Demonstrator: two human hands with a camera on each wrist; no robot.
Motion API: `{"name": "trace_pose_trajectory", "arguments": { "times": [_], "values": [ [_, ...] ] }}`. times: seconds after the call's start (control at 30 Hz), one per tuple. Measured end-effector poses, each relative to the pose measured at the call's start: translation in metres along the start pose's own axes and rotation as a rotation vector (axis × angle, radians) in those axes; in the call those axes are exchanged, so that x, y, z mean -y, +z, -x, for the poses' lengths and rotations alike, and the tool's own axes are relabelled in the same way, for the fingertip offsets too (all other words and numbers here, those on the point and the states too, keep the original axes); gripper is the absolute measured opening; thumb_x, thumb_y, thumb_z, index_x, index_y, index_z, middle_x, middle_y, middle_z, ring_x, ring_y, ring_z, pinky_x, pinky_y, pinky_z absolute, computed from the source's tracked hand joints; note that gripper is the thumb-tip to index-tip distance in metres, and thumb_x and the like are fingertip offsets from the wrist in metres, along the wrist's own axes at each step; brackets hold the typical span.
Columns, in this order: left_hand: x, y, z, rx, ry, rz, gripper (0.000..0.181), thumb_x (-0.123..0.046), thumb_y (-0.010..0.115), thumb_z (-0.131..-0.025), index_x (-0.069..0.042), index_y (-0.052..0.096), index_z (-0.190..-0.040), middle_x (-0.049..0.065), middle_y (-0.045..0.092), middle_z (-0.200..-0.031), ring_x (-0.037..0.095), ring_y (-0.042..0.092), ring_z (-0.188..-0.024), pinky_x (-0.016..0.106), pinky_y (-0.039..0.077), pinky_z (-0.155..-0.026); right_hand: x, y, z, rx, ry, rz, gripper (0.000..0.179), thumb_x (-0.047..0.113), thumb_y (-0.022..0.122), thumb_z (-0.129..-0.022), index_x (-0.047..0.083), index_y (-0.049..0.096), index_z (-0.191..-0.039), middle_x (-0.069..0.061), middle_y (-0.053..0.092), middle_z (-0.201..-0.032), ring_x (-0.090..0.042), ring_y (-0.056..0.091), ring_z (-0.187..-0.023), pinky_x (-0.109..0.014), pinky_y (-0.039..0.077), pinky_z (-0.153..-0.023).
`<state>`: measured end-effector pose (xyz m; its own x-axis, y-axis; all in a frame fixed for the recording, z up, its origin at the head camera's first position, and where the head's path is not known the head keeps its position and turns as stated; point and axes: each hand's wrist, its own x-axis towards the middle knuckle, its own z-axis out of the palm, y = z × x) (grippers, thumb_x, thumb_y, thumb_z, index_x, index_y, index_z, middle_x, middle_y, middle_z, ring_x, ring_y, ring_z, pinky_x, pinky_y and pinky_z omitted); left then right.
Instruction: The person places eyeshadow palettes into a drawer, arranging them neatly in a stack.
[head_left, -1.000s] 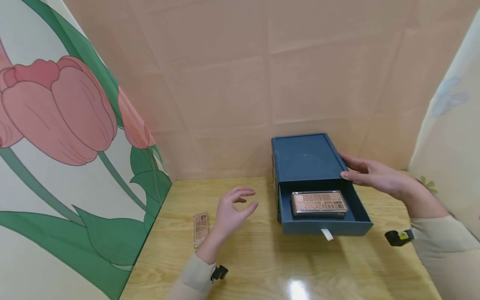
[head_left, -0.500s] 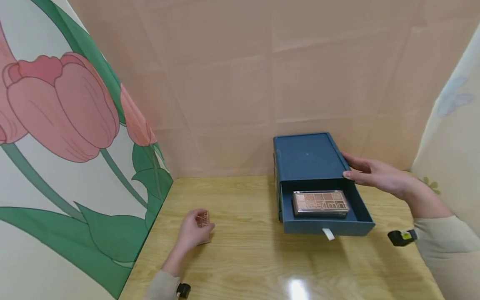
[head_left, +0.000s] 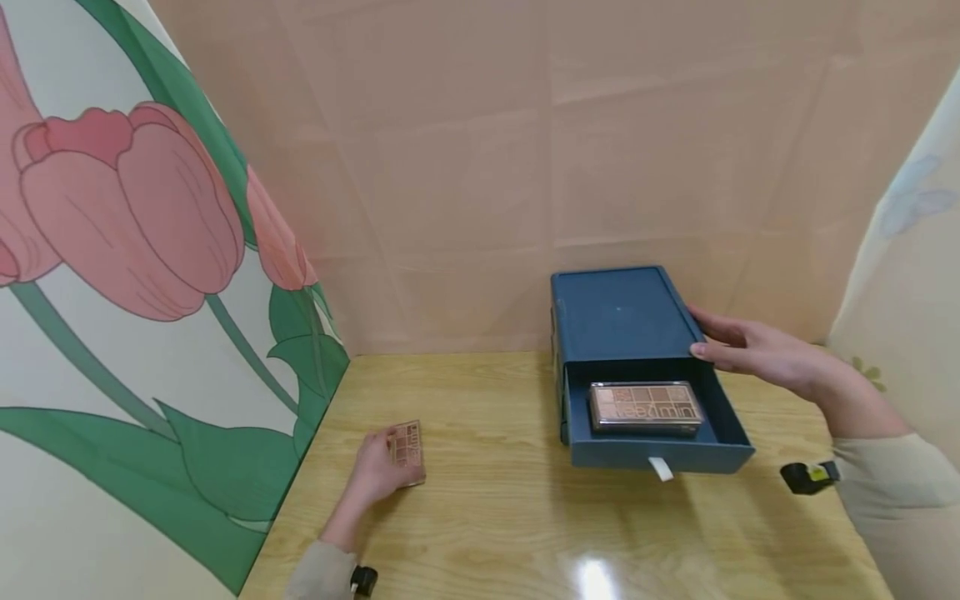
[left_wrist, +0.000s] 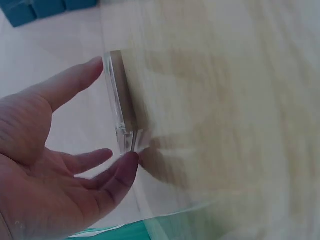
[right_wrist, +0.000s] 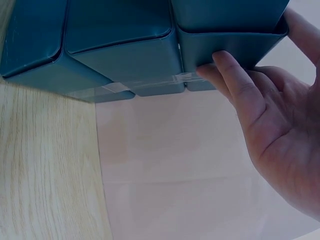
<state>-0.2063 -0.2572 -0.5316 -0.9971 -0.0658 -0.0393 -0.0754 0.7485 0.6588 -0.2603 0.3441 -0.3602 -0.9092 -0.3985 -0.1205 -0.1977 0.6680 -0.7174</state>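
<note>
An eyeshadow palette (head_left: pixel 407 450) with a clear lid is at the left of the wooden table. My left hand (head_left: pixel 377 467) holds it, thumb at one end and fingertips at the other, as the left wrist view shows the palette edge-on (left_wrist: pixel 123 95). A blue drawer box (head_left: pixel 622 312) stands at the right with its top drawer (head_left: pixel 660 457) pulled out. Inside lies a second, thicker palette (head_left: pixel 647 407). My right hand (head_left: pixel 765 354) rests on the box's right side, its thumb near the top front edge. In the right wrist view, its fingertips (right_wrist: pixel 220 57) touch the side wall.
A white pull tab (head_left: pixel 661 468) hangs from the drawer front. Behind the table (head_left: pixel 487 517) hangs a beige cloth (head_left: pixel 450 183). A tulip-print panel (head_left: pixel 150 250) borders the left side and a pale panel (head_left: pixel 915 317) the right.
My left hand has moved left and down from the middle of the table and taken hold of the palette. The right hand stays at the drawer box; the drawer remains pulled out.
</note>
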Motion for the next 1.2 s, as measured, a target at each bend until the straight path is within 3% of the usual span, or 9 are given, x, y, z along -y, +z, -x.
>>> {"name": "trace_pose_trajectory", "arguments": {
  "times": [0.33, 0.47, 0.77, 1.07, 1.2],
  "values": [
    [-0.003, 0.002, -0.004, 0.075, 0.092, 0.004, 0.096, -0.018, 0.099, -0.073, 0.012, 0.050, -0.149, 0.023, 0.066, -0.129, 0.033, 0.064, -0.110, 0.054, 0.055, -0.098, -0.001, 0.000, 0.003, 0.000, -0.001, -0.020, 0.083, 0.042, 0.055, -0.113, 0.010, 0.006, -0.173, -0.035, 0.016, -0.171, -0.053, 0.042, -0.146, -0.015, 0.049, -0.092],
    [-0.005, 0.003, -0.002, 0.081, 0.080, -0.039, 0.094, -0.021, 0.100, -0.071, 0.014, 0.054, -0.145, 0.027, 0.064, -0.131, 0.036, 0.064, -0.113, 0.056, 0.055, -0.099, 0.000, 0.000, 0.002, -0.002, -0.005, -0.013, 0.082, 0.040, 0.055, -0.113, 0.010, 0.006, -0.173, -0.036, 0.016, -0.171, -0.054, 0.043, -0.145, -0.015, 0.049, -0.092],
    [-0.007, 0.003, -0.004, 0.056, 0.047, -0.109, 0.080, -0.003, 0.093, -0.067, 0.013, 0.062, -0.138, 0.026, 0.064, -0.125, 0.035, 0.062, -0.109, 0.054, 0.054, -0.099, 0.002, 0.001, 0.003, -0.009, 0.000, -0.009, 0.082, 0.040, 0.055, -0.113, 0.010, 0.007, -0.173, -0.036, 0.017, -0.170, -0.055, 0.042, -0.145, -0.015, 0.049, -0.091],
    [-0.004, -0.005, -0.006, 0.066, 0.049, -0.055, 0.078, -0.003, 0.090, -0.068, 0.018, 0.060, -0.138, 0.030, 0.067, -0.131, 0.033, 0.066, -0.113, 0.051, 0.056, -0.099, 0.004, 0.002, 0.002, 0.000, -0.003, -0.028, 0.084, 0.042, 0.055, -0.113, 0.009, 0.007, -0.173, -0.034, 0.016, -0.172, -0.051, 0.041, -0.147, -0.015, 0.049, -0.093],
    [-0.005, -0.009, -0.008, 0.068, 0.028, -0.021, 0.076, -0.006, 0.089, -0.071, 0.020, 0.060, -0.136, 0.031, 0.068, -0.133, 0.026, 0.067, -0.102, 0.044, 0.059, -0.092, 0.004, 0.002, 0.000, 0.001, -0.004, -0.035, 0.083, 0.040, 0.055, -0.113, 0.009, 0.007, -0.173, -0.034, 0.016, -0.172, -0.051, 0.042, -0.147, -0.015, 0.049, -0.093]
  ]
}}
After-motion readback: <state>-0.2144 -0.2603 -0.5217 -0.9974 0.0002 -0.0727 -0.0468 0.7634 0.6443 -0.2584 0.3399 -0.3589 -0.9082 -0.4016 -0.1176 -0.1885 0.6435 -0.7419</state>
